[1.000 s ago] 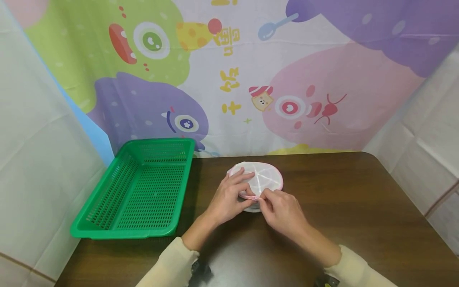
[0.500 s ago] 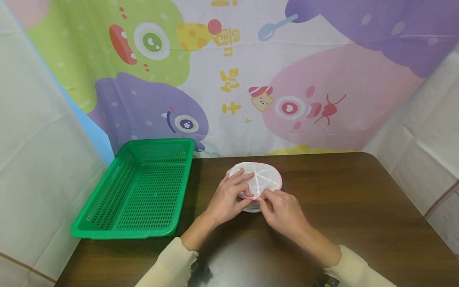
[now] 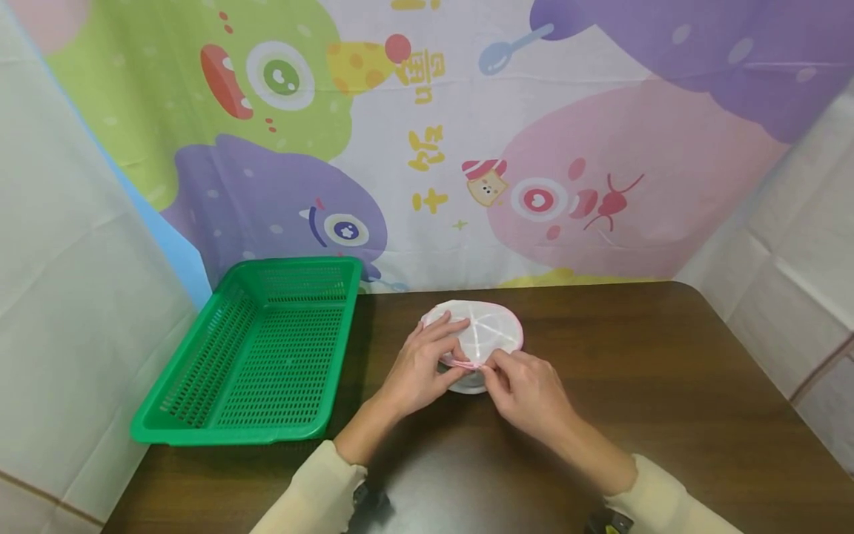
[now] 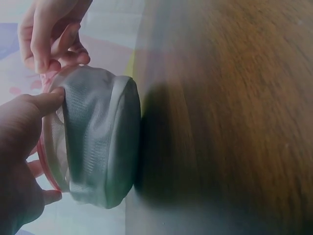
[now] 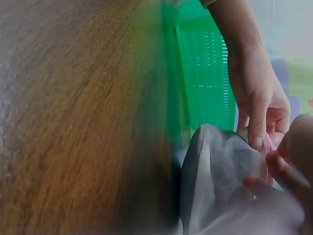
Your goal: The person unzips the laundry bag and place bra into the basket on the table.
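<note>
A round white mesh laundry bag [image 3: 497, 334] with pink edging stands on the table between both hands. Its grey-white mesh side [image 4: 93, 142] bulges toward the tabletop. My left hand [image 3: 422, 371] pinches the pink edge at the near side between thumb and index finger, its other fingers spread over the top. Right beside it, my right hand [image 3: 527, 389] pinches the same pink edge with thumb and index finger. In the right wrist view the left thumb presses the pink trim [image 5: 268, 147] close to the right fingertips. What exactly the right fingertips hold is hidden.
A green plastic basket [image 3: 233, 436] with slotted walls stands on the left of the dark wooden table [image 3: 640, 371]. Behind the table hangs a cartoon-printed cloth [image 3: 440, 245], and pale walls flank both sides.
The bag and the left hand have shifted very slightly left. Both hands keep their pinch on the pink edge throughout.
</note>
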The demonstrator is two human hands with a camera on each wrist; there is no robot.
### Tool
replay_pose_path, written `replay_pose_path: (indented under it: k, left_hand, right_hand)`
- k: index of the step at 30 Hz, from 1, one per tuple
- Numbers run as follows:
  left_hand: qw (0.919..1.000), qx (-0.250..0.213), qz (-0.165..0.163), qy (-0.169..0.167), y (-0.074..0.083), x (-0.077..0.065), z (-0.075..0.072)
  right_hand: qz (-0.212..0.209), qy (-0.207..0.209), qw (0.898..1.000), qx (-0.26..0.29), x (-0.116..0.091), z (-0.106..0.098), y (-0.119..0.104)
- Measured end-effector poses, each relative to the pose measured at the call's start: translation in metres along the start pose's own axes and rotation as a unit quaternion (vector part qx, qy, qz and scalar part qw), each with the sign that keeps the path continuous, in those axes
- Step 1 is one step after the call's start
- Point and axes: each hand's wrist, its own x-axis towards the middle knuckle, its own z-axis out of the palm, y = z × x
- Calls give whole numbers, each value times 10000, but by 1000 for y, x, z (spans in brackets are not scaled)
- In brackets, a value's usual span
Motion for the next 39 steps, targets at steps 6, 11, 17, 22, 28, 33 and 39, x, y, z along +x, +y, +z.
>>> replay_pose_path:
  k: [6,11,17,22,28,33,39]
  left_hand:
    - [10000,-43,-12,-39,2,1,0]
    - [9999,4,122,-17,2,0,0]
    - [9999,33,133,-77,3,-1,-2]
    - [9999,10,40,-130,1,-1,-3]
    - [10000,-13,-16,-87,1,-1,-3]
    - [9999,-137,-72,-77,2,-2,-2]
    - [9998,-194,53,9,2,-2,0]
  right_hand:
    - [9,-100,9999,-52,1,0,-2]
    - [33,-133,9999,-55,2,0,-3]
    - [44,-143,9999,-22,2,-1,-2]
    - [-19,-29,10000,-49,3,-2,0]
    - [20,-32,10000,-68,3,-4,0]
    - [103,-165,9998,-51,2,-3,-2]
    - [112,-149,9998,-56,2,-1,-4]
